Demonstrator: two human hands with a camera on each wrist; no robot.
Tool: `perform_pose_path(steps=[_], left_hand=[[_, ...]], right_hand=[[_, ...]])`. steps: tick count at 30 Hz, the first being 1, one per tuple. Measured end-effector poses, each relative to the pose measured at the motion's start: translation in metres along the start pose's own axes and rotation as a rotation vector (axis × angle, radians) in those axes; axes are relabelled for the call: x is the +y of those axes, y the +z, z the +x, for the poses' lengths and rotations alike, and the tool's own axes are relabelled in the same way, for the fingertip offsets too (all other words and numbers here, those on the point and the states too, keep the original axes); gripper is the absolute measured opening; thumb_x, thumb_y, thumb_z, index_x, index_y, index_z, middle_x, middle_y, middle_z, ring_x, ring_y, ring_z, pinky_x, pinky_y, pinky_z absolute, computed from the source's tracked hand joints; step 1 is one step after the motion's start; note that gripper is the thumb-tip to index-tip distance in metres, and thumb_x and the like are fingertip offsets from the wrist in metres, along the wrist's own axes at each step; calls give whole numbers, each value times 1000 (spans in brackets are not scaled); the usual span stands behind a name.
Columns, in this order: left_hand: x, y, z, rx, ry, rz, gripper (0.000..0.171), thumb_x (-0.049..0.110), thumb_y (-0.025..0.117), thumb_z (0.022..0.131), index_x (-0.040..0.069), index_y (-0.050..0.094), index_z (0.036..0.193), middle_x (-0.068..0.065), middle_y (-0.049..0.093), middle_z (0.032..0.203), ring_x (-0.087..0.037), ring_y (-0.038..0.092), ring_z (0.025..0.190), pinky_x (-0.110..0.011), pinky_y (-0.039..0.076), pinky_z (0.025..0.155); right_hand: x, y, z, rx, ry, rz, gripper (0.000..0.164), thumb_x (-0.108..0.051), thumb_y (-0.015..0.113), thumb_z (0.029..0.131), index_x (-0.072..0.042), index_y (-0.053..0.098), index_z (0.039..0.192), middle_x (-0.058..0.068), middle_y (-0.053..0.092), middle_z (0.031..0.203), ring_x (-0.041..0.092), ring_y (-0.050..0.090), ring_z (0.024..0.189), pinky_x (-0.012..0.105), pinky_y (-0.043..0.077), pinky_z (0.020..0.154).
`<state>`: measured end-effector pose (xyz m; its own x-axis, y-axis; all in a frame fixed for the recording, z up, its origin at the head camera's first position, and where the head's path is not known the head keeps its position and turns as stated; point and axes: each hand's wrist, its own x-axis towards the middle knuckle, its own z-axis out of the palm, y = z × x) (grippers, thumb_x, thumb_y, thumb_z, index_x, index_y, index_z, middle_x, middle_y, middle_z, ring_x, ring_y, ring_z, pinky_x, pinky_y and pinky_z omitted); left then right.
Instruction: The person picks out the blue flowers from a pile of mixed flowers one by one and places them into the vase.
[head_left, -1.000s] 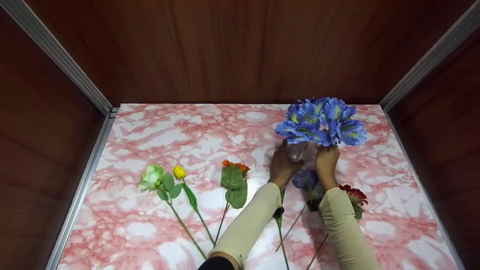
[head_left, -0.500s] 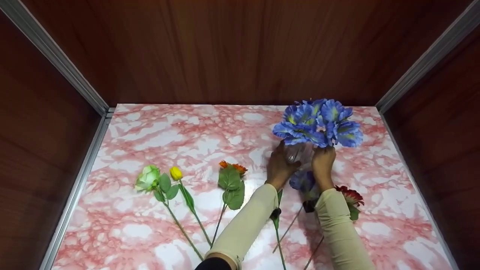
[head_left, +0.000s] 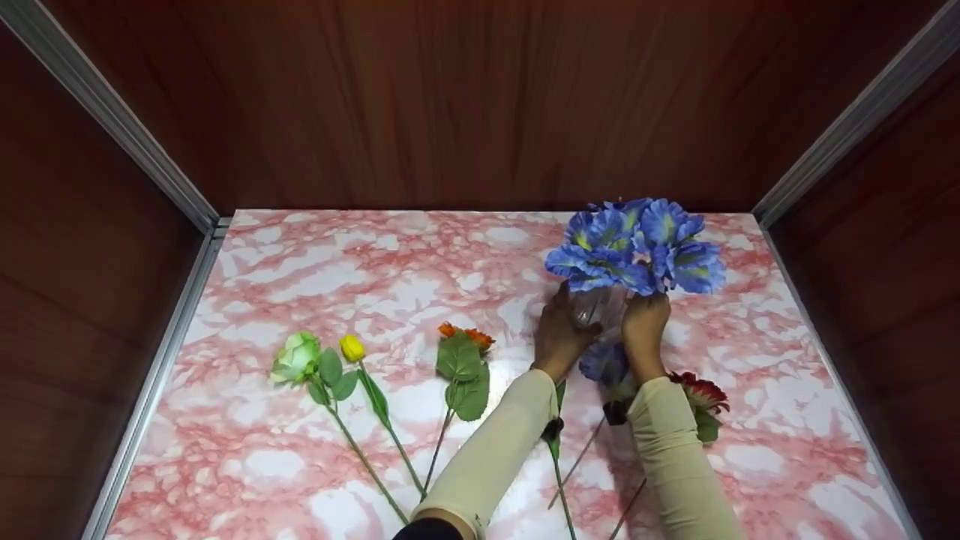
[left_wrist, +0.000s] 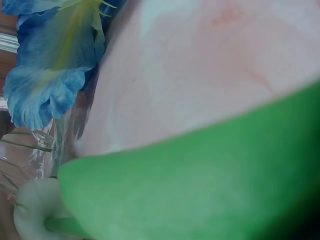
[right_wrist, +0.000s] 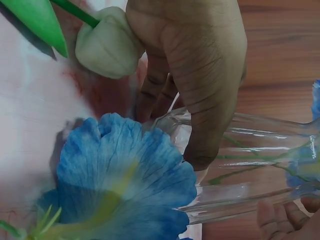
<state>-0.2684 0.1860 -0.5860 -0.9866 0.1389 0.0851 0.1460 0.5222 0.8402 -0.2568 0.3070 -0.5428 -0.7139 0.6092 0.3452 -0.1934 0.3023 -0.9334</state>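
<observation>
A clear vase (head_left: 592, 306) stands at the right part of the table with blue irises (head_left: 637, 244) spreading over its mouth. My left hand (head_left: 559, 334) grips its lower body, thumb across the front, as the right wrist view also shows on the left hand (right_wrist: 200, 75). Just below the blossoms, my right hand (head_left: 646, 334) has its fingers curled at the vase's neck, seemingly on a flower stem; its grip is partly hidden. Green stems show through the glass (right_wrist: 260, 145). Another blue iris (right_wrist: 125, 180) lies between my arms. A white tulip (right_wrist: 110, 45) is beside my left hand.
Left of my arms lie a pale green rose (head_left: 298, 358), a yellow tulip (head_left: 352, 347) and an orange flower (head_left: 478, 339). A red flower (head_left: 701, 394) lies beside my right sleeve. Dark wooden panels (head_left: 480, 105) enclose the marbled table (head_left: 337, 277).
The whole view has shifted slightly with the head. Both hands keep their places at the vase, and the flowers have not visibly moved.
</observation>
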Motion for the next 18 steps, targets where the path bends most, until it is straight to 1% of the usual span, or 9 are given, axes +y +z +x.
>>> perform_pose_path(steps=[2,3,5,8,10,12,15,17,18], left_hand=[[0,0,0,-4,4,12,94,35,78,76,10,28,152,-9,46,144,-28,49,124,-36,42,98],[0,0,-1,-3,6,13,93,35,78,76,9,29,151,-9,46,144,-29,49,124,-36,43,98],[1,0,-1,-1,13,20,93,35,77,77,9,28,151,-9,45,144,-30,49,124,-36,43,98],[2,1,-2,0,17,29,93,36,77,77,9,28,151,-9,45,145,-31,50,123,-36,44,97],[2,1,-3,-4,15,38,94,37,78,77,10,28,152,-8,45,145,-30,50,123,-36,44,97],[2,0,-3,-7,10,50,93,37,78,77,10,29,152,-8,46,144,-30,50,123,-36,44,97],[2,-1,-2,-17,4,60,94,37,77,77,10,27,152,-9,47,143,-29,50,123,-36,44,96],[2,-3,-1,-31,3,56,95,38,77,77,11,26,153,-9,47,144,-28,49,125,-36,44,97],[1,-4,0,-39,1,56,96,39,77,77,11,25,153,-9,46,144,-28,49,125,-36,43,97]], right_hand=[[-6,1,-1,13,14,-19,27,-7,44,95,11,62,101,20,61,87,21,62,71,20,49,63],[-22,2,-5,14,52,-44,29,-3,41,95,16,60,104,25,60,89,20,62,70,20,50,61],[-29,1,-6,15,44,-47,28,0,40,93,19,58,101,24,60,86,9,58,66,12,44,57],[-37,1,-8,20,54,-84,27,3,39,92,20,58,100,26,60,85,0,52,64,10,40,57],[-41,1,-9,20,54,-129,27,4,39,92,20,59,98,29,59,85,7,54,64,14,41,58],[-41,0,-11,8,6,-203,28,2,38,92,19,60,97,33,59,85,20,58,66,24,47,62],[-38,-2,-10,-21,-117,-279,28,2,39,91,20,59,92,35,58,82,45,57,75,48,47,71],[-36,-4,-10,-41,-211,-316,26,3,39,89,21,57,83,36,56,78,54,54,75,60,42,72],[-35,-5,-10,-46,-235,-317,25,3,40,89,20,56,80,36,56,76,55,53,74,61,42,70]])
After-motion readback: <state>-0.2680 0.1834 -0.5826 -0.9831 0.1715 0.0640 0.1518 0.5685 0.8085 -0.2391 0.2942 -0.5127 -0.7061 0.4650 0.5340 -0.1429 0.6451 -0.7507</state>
